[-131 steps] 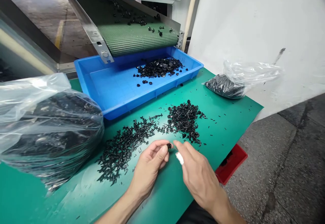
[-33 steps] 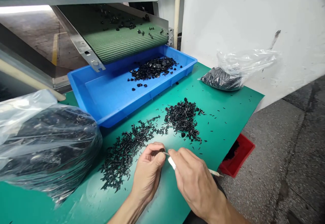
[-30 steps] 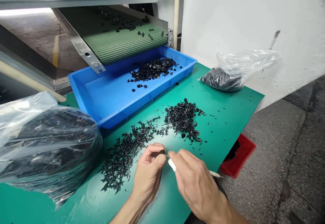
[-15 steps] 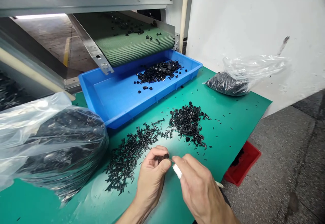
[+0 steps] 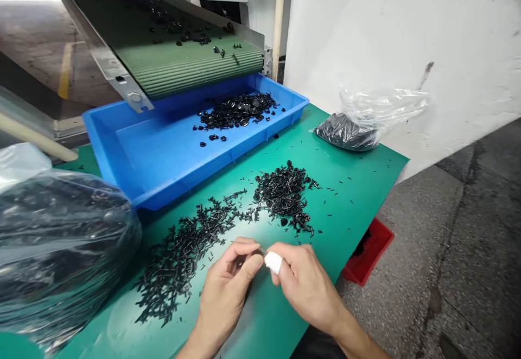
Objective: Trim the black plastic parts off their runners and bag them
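Black plastic piece, small and round-looking (image 5: 256, 251), sits between thumb and forefinger of the left hand (image 5: 226, 285), pinched nearly closed; fingertips hide most of it, so exact shape can't be told. Right hand (image 5: 305, 285) has fingers curled tight round a slim white-wrapped tool (image 5: 273, 263), its thin tip aimed at the piece; contact unclear. Short pinch presumably steadies the piece, wrap probably helps grip. Both hands above green smooth tabletop (image 5: 260, 307). Loose pile of spindly black plastic parts (image 5: 179, 261) just beyond left hand, denser heap of black plastic parts (image 5: 283, 190) ahead of right; both likely kept close for easy reach. Blue shallow plastic tray (image 5: 203, 168) under end of green ribbed conveyor belt (image 5: 203, 68), seemingly to catch drops. Bulging clear plastic bag (image 5: 65, 245) far left; red plastic bin (image 5: 372, 258) below table's right edge.
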`<action>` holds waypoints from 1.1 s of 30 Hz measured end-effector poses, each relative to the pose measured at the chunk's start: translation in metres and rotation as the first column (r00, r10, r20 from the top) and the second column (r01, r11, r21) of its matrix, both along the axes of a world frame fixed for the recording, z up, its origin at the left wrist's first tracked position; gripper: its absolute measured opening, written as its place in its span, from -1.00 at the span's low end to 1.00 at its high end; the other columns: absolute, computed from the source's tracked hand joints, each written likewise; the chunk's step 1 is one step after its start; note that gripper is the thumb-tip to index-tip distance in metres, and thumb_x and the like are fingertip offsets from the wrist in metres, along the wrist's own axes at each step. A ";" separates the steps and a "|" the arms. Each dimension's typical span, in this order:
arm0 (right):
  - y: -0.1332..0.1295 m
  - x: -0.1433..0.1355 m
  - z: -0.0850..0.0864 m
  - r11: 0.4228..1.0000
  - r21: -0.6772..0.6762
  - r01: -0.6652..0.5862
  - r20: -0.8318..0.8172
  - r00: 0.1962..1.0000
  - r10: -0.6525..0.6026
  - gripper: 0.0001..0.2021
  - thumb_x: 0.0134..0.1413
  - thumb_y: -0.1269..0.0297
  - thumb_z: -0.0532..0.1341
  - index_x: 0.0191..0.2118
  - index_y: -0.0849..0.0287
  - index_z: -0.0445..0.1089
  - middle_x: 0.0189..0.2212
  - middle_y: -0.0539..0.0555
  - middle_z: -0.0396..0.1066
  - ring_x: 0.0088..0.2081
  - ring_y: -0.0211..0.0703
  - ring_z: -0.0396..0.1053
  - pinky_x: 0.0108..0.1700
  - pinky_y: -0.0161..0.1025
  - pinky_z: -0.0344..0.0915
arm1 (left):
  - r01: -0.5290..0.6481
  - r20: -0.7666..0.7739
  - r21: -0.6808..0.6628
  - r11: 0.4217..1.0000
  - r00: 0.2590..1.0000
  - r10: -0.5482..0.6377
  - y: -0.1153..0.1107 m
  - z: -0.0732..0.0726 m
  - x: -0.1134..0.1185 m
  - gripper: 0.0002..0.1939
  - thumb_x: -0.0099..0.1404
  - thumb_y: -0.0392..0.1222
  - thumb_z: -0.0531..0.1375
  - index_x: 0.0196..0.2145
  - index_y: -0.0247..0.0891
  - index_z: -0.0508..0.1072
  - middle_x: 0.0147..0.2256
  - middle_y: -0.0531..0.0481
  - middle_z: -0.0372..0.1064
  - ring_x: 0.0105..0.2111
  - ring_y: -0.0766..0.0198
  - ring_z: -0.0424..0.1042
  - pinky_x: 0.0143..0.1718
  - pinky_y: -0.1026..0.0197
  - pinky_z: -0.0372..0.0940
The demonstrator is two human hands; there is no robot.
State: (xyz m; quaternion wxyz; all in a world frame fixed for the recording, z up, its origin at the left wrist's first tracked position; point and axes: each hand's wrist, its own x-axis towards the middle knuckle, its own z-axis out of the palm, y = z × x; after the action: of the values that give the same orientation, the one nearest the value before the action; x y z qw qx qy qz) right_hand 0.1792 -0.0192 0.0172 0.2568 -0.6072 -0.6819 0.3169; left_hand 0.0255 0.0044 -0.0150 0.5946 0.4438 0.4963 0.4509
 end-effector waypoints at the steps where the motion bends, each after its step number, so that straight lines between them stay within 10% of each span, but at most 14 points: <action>1: 0.003 0.006 -0.001 0.999 -0.032 0.022 -0.025 0.999 -0.023 -0.73 0.10 0.60 0.00 -0.50 0.13 0.24 -0.65 -0.14 0.23 -0.60 -0.33 0.19 -0.48 -0.36 0.04 | 0.002 -0.021 -0.015 1.000 1.000 -0.003 0.000 0.000 0.001 -0.81 0.09 -0.05 0.37 -0.38 -0.19 0.56 -0.31 -0.03 0.38 -0.27 0.20 0.32 -0.25 0.25 0.22; 11: 0.028 0.021 -0.012 0.976 0.129 0.177 0.332 0.919 -0.211 -0.81 0.19 0.49 0.04 -0.24 0.17 0.38 -0.34 0.07 0.42 -0.33 -0.12 0.37 -0.36 -0.26 0.12 | 0.053 0.307 -0.228 0.972 0.952 0.020 0.007 0.013 0.008 -0.84 0.26 -0.10 0.24 -0.28 -0.24 0.48 -0.29 -0.06 0.38 -0.51 0.37 0.12 -0.57 0.32 0.01; 20: 0.017 0.015 -0.006 0.982 0.148 0.121 0.086 0.987 -0.135 -0.82 0.17 0.51 0.06 -0.29 0.13 0.36 -0.34 -0.01 0.39 -0.30 -0.21 0.35 -0.26 -0.31 0.18 | 0.197 0.161 -0.154 0.968 0.972 -0.172 0.002 0.005 0.008 -0.77 0.32 -0.01 0.17 -0.21 -0.23 0.44 -0.48 0.07 0.29 -0.60 0.41 0.08 -0.56 0.31 -0.02; 29: 0.004 0.000 -0.006 0.998 0.044 -0.036 0.408 0.913 0.015 -0.84 0.20 0.47 0.07 -0.22 0.12 0.35 -0.33 0.02 0.36 -0.38 -0.18 0.35 -0.40 -0.28 0.06 | 0.033 0.417 -0.190 0.981 0.907 0.050 0.005 0.011 0.008 -0.73 0.33 -0.03 0.16 -0.43 -0.27 0.39 -0.51 0.07 0.26 -0.60 0.45 0.00 -0.61 0.37 -0.07; 33: 0.002 0.000 -0.008 0.997 0.048 -0.060 0.396 0.918 0.037 -0.82 0.16 0.54 0.02 -0.32 0.14 0.29 -0.40 0.01 0.34 -0.42 -0.19 0.31 -0.41 -0.27 0.04 | 0.026 0.431 -0.215 0.976 0.900 0.070 0.005 0.010 0.009 -0.79 0.26 -0.05 0.24 -0.21 -0.20 0.45 -0.45 0.06 0.33 -0.61 0.45 0.05 -0.65 0.37 -0.10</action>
State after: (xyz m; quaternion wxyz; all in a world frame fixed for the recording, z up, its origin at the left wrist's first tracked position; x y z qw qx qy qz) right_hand 0.1790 -0.0172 0.0095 0.1240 -0.6337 -0.7435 0.1740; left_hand 0.0343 0.0095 -0.0049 0.7298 0.2590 0.4015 0.4890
